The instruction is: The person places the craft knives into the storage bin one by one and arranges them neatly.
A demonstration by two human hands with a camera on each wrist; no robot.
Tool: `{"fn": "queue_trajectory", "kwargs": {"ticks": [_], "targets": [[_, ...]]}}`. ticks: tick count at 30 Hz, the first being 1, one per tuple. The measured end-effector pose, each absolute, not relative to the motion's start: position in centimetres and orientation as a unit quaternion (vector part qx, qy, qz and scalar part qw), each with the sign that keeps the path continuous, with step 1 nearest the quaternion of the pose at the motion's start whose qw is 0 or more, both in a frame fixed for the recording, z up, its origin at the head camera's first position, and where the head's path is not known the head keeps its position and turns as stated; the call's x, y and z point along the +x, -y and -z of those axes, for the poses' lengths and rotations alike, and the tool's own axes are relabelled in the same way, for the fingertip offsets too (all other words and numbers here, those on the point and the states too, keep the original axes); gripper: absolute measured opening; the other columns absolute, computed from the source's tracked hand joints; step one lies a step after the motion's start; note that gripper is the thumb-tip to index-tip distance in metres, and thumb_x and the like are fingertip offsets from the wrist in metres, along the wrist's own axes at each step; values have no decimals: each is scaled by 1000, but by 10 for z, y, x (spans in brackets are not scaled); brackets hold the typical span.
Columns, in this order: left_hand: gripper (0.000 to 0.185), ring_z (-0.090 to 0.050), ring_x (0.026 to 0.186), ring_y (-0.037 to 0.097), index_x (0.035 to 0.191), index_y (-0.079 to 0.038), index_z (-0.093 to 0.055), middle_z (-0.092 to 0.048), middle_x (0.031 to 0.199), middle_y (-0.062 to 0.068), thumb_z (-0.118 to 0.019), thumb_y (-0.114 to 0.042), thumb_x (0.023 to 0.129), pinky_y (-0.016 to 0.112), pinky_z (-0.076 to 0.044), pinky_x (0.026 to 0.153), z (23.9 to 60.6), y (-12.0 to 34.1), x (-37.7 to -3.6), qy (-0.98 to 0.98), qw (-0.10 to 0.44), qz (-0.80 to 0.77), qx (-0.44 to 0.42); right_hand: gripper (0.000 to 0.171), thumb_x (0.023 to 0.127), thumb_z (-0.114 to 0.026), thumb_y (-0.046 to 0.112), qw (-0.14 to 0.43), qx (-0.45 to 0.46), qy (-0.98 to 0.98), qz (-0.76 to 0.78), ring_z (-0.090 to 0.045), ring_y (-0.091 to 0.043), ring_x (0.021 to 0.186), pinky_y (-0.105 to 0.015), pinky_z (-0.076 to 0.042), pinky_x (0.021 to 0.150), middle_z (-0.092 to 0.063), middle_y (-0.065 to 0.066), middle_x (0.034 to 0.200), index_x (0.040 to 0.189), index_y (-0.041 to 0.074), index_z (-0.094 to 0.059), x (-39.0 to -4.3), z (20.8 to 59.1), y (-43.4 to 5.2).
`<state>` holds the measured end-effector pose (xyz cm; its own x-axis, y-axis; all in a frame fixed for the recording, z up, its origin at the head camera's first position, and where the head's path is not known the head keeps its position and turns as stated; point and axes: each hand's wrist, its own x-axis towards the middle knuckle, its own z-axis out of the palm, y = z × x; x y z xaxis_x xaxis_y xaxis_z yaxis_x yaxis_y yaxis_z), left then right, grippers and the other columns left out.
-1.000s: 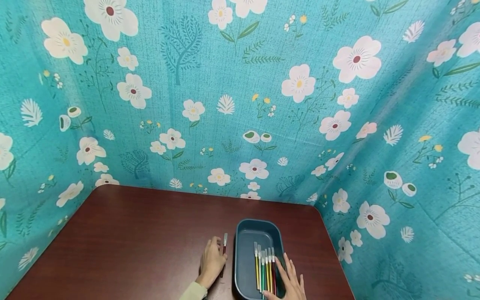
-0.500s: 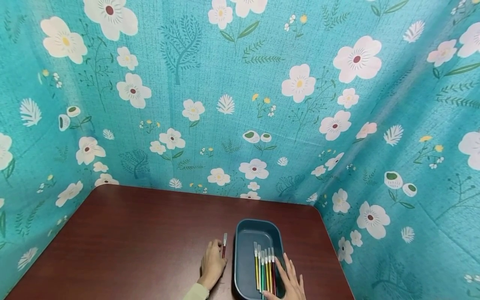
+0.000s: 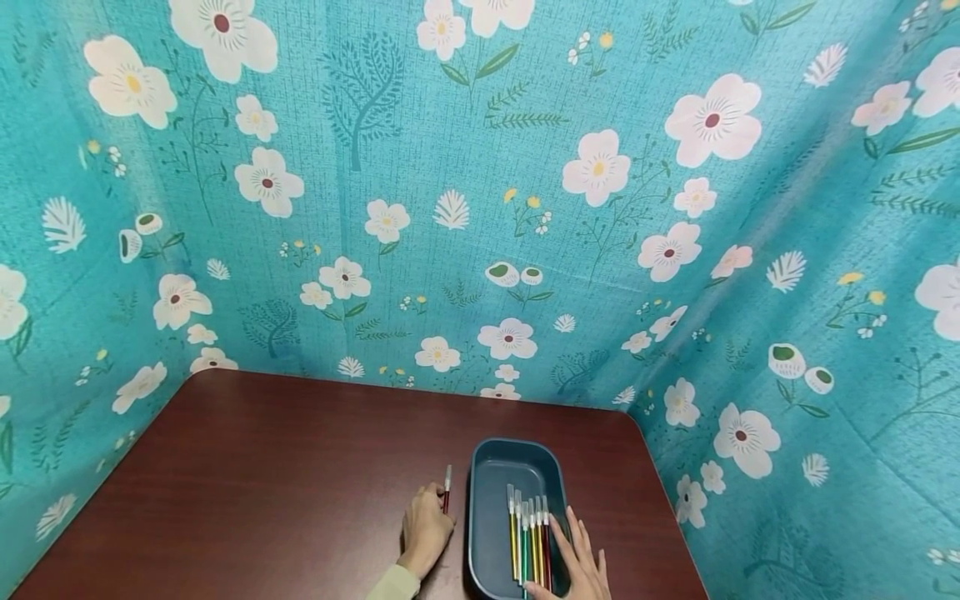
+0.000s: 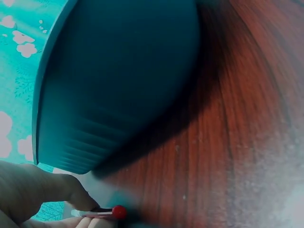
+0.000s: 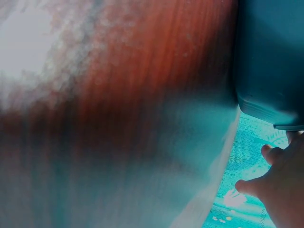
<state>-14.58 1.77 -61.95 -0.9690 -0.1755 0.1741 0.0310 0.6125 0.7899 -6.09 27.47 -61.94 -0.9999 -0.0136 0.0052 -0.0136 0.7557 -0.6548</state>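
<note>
Head view, nearest me: my right hand (image 3: 581,560) lies flat, fingers straight, on the tray's (image 3: 480,533) right rim, beside the row of pens (image 3: 529,537) inside. My left hand (image 3: 424,532) pinches a red pen (image 3: 446,493) on the table (image 3: 262,475), just left of the tray, its white tip pointing away. That thin pen could roll or slip from my fingertips if I lift carelessly. Beyond hangs the flowered curtain (image 3: 480,208).

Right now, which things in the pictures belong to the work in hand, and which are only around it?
In hand: red pen, pinched by left hand; blue tray with pens; right hand on the tray's rim.

Around: table; floral cloth.
</note>
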Motion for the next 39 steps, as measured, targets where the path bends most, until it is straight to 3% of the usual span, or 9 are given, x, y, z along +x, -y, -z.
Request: {"fn": "queue_trajectory", "kwargs": {"ticks": [6,14,15,16,21,22,25,32,39], "targets": [[30,-65,67,30,96,2,-72,-66,74,5,-82,6,69,49,-53,60,616,-15,-149,881,81,461,66,89,92,-78,49,43,25,938,-343,-20,-61,149,-88,-2,105,-11,-1,177,165,22,-36,-59,625,-275],[27,-66,68,27,89,-3,-69,-71,76,4,-85,3,69,48,-53,62,614,-13,-151,880,64,464,83,92,91,-78,51,-22,-1,938,-346,-15,-58,153,-85,2,109,-14,-17,173,165,14,-36,-62,618,-275],[27,-66,68,27,89,-3,-68,-71,76,4,-85,3,68,47,-53,61,613,-13,-151,880,67,463,83,92,91,-78,53,-22,-3,938,-347,-6,-51,158,-85,2,110,-8,-12,176,165,16,-36,-62,619,-275],[28,-66,67,26,89,-3,-68,-71,76,4,-85,4,68,47,-53,61,613,-13,-151,879,68,464,85,93,91,-78,53,-18,-3,938,-347,-6,-50,158,-84,3,110,-8,-12,176,165,17,-36,-62,619,-275],[30,-64,66,24,89,-4,-68,-69,74,3,-87,4,66,45,-52,62,611,-13,-150,873,75,473,93,92,89,-77,58,34,20,941,-337,-10,-51,156,-87,0,105,-3,5,178,166,29,-34,-63,642,-284],[30,-64,66,24,89,-4,-68,-69,74,4,-87,4,66,45,-52,62,611,-13,-150,872,74,475,94,93,89,-76,60,37,20,944,-328,-19,-56,152,-87,0,105,-5,3,178,167,31,-33,-65,649,-286],[31,-64,67,23,88,-4,-68,-69,74,3,-87,4,66,44,-52,63,610,-13,-150,871,73,477,93,96,87,-72,69,32,10,955,-295,-19,-52,153,-86,-2,107,2,14,177,167,42,-27,-71,671,-294],[32,-64,67,19,87,-6,-67,-70,74,1,-89,4,66,41,-51,63,607,-13,-149,869,58,482,98,97,85,-72,73,24,3,955,-295,-19,-53,154,-85,-2,108,-8,1,178,166,47,-25,-75,681,-298],[34,-63,67,18,87,-6,-66,-68,74,0,-88,4,65,40,-53,65,596,-18,-150,852,67,512,80,97,87,-71,71,19,7,954,-299,-17,-52,155,-85,-1,108,0,7,178,168,44,-23,-72,675,-296]]}}
